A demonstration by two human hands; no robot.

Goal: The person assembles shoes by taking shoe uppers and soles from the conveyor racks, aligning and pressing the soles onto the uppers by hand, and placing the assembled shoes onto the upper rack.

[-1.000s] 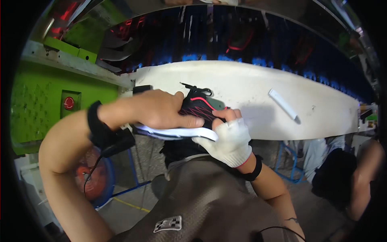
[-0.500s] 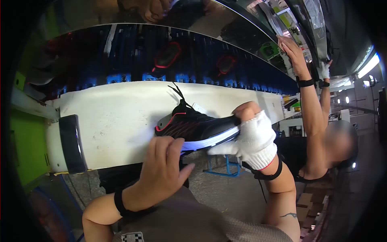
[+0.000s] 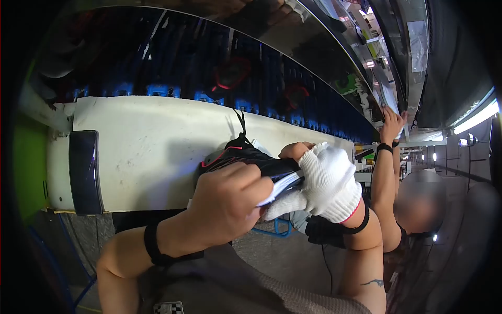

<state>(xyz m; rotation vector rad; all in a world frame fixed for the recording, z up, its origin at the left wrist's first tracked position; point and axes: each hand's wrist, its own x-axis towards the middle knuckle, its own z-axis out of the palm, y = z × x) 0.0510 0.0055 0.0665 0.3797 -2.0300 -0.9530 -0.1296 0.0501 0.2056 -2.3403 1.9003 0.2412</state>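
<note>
A black sneaker (image 3: 256,159) with a red-pink collar edge and a white sole lies tilted on its side over the white ledge, laces pointing away. My right hand (image 3: 327,183), in a white glove with bare fingertips, grips it at the toe end, thumb under the sole. My left hand (image 3: 227,201) is bare, its fingers curled closed against the near side of the sole. It covers the heel half of the sole. Whatever those fingers may hold is hidden.
A dark phone-like slab (image 3: 86,171) lies on the white ledge (image 3: 136,141) at left. Beyond runs a dark roller conveyor (image 3: 193,57) with blue ends, carrying dim red-edged shoes. A co-worker's arms (image 3: 386,157) reach forward at right.
My left hand has moved up and right along the sole, and its fingers have curled closed. My right hand keeps its grip on the toe. The co-worker's arms have shifted.
</note>
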